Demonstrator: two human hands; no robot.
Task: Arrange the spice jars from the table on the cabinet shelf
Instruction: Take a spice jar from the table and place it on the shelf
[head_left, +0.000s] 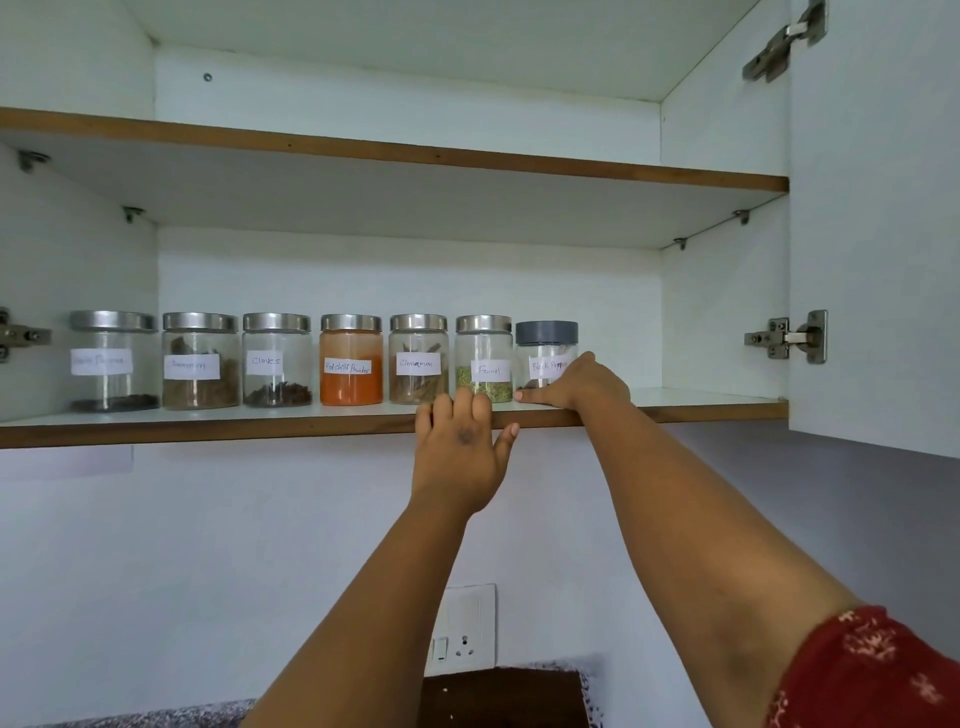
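Seven clear glass spice jars (351, 359) stand in a row on the white cabinet shelf (701, 401), so the job looks nearly done, with the right hand (582, 384) touching the last grey-lidded jar (545, 356) and the left hand (457, 447) holding nothing.

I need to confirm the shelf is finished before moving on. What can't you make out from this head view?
- Table: almost wholly below the bottom edge, so any jars left there can't be seen.
- First jar and second jar from the left: label writing too blurred to read.
- Black Pepper jar: the right hand covers its right side and label end; the grip is unclear.
- Fennel jar: the left hand hides its base; contact unclear.
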